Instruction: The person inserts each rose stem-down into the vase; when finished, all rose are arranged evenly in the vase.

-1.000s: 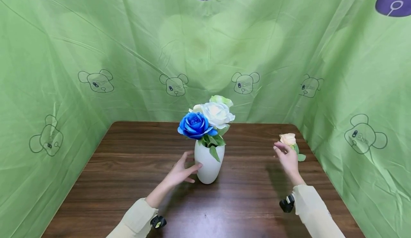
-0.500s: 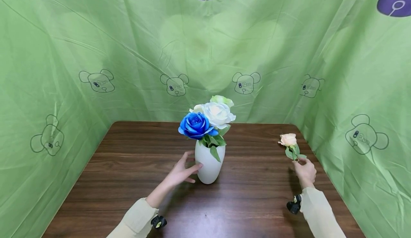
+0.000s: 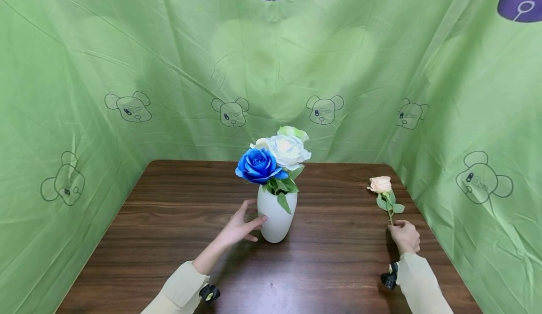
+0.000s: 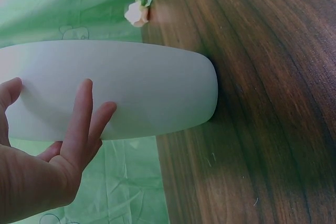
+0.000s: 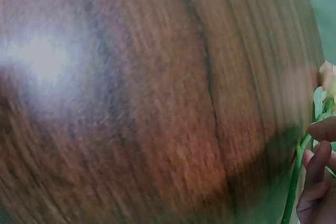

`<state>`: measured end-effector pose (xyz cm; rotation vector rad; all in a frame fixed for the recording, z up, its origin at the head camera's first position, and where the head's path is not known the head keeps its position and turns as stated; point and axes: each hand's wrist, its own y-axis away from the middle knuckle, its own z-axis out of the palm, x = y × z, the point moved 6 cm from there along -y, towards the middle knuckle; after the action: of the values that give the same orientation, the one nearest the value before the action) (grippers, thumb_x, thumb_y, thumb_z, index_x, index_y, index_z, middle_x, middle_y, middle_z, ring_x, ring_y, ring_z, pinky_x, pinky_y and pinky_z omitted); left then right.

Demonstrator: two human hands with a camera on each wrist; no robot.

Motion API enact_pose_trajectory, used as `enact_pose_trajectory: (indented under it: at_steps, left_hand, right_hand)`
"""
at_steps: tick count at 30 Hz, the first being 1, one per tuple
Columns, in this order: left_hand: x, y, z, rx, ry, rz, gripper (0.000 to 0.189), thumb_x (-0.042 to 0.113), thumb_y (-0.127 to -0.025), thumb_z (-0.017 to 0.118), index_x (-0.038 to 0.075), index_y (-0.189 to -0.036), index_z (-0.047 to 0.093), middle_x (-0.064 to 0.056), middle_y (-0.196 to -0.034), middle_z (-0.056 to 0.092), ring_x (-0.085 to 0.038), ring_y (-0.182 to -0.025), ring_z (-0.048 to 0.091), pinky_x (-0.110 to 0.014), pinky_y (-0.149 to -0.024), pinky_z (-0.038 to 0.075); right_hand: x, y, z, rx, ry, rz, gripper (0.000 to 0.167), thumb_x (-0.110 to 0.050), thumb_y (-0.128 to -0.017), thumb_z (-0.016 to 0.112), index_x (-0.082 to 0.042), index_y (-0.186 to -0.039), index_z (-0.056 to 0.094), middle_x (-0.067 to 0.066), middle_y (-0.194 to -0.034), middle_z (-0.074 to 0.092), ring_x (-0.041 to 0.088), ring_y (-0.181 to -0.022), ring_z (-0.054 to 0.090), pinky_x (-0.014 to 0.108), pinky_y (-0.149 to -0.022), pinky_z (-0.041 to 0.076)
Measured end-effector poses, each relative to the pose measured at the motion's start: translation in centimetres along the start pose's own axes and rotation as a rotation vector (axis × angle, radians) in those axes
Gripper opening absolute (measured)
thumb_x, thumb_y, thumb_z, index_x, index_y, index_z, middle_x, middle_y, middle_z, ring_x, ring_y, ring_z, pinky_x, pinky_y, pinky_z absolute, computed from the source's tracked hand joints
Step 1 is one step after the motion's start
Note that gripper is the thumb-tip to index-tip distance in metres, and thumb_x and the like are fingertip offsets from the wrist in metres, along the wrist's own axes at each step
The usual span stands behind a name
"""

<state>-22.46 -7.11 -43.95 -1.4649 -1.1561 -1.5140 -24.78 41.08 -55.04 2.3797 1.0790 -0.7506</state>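
Observation:
A white vase (image 3: 273, 217) stands upright mid-table, holding a blue rose (image 3: 257, 165), a white rose (image 3: 287, 150) and further pale blooms with green leaves. My left hand (image 3: 240, 227) rests against the vase's left side, its fingers spread. In the left wrist view, those fairly straight fingers (image 4: 81, 111) lie along the smooth white wall. Toward the right, a peach rose (image 3: 380, 184) lies with its bloom pointing away from me. The lower stem (image 5: 290, 198) is pinched by my right hand (image 3: 405, 236), whose thumb and fingers show at the right wrist view's edge.
The brown wood-grain table (image 3: 330, 267) extends under everything. Green cloth (image 3: 271, 69) printed with bear outlines encloses the back and both sides. A black wrist camera (image 3: 389, 275) sits at the right cuff and another (image 3: 209, 293) at the left.
My right hand has moved from beside the peach bloom down toward me, along to the lower stem, uncovering leaves and stem. The left hand and vase have stayed put.

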Motion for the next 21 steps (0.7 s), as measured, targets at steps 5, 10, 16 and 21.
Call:
enact_pose_trajectory:
  at_steps: [5,10,16,21]
  left_hand:
    - [0.0,0.0,0.0,-0.001,0.004,-0.002,0.06,0.023,-0.085,0.06,0.006,-0.132,0.027,-0.026,-0.125,0.035,-0.044,-0.096,0.052,-0.047,-0.061,0.052]
    - [-0.1,0.0,0.0,0.0,0.001,0.0,0.061,0.024,-0.085,0.061,0.006,-0.132,0.027,-0.026,-0.125,0.035,-0.044,-0.096,0.052,-0.046,-0.061,0.052]
    - [0.0,0.1,0.0,0.0,0.0,0.005,0.061,0.024,-0.085,0.06,0.006,-0.132,0.027,-0.026,-0.125,0.035,-0.044,-0.096,0.052,-0.046,-0.061,0.052]
    - [-0.2,0.0,-0.1,-0.003,0.002,0.004,0.061,0.024,-0.085,0.06,0.006,-0.133,0.026,-0.026,-0.125,0.035,-0.044,-0.096,0.052,-0.046,-0.061,0.052]
  right_hand:
    - [-0.2,0.0,0.3,-0.021,0.032,-0.02,0.037,-0.023,-0.084,0.055,-0.003,-0.114,0.052,0.021,-0.105,0.054,0.044,-0.096,0.043,0.056,-0.074,0.034]
    - [-0.3,-0.2,0.8,-0.062,0.073,-0.034,0.036,-0.022,-0.083,0.056,-0.002,-0.113,0.051,0.025,-0.109,0.05,0.047,-0.098,0.042,0.057,-0.074,0.035]
    - [-0.9,0.1,1.0,-0.17,0.103,-0.099,0.035,-0.022,-0.081,0.055,0.0,-0.107,0.054,0.027,-0.107,0.049,0.045,-0.092,0.046,0.05,-0.063,0.04]
    - [-1.7,0.2,1.4,-0.217,0.119,-0.207,0.026,-0.022,-0.08,0.051,0.002,-0.086,0.06,0.015,-0.079,0.056,0.03,-0.071,0.051,0.036,-0.054,0.04]
